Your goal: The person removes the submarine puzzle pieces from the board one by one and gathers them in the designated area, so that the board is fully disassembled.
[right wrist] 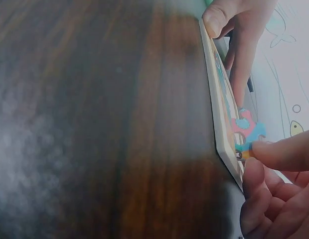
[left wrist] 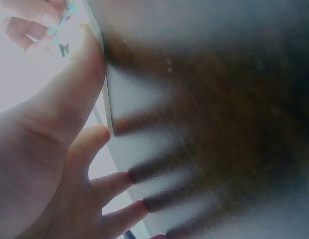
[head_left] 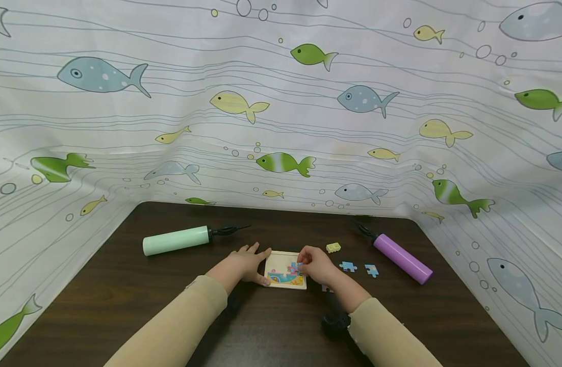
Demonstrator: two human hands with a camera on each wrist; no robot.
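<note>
A small wooden jigsaw tray (head_left: 285, 253) lies on the dark table, its lower part filled with colourful pieces. My left hand (head_left: 248, 265) rests at its left side with fingers spread; the thumb touches the tray's edge. Above the tray's right side, my right hand (head_left: 318, 264) pinches a pink and blue puzzle piece (right wrist: 253, 132) between thumb and index finger. In the right wrist view the piece is tilted up over the tray's frame. Two loose puzzle pieces (head_left: 348, 266) lie to the right, and another puzzle piece (head_left: 327, 288) is partly hidden beneath my right forearm.
A pale green hand pump (head_left: 176, 241) lies at the left and a purple hand pump (head_left: 402, 259) at the right. A yellow toy brick (head_left: 333, 247) sits behind the loose pieces. A fish-patterned curtain (head_left: 281, 117) encloses the table's back and sides.
</note>
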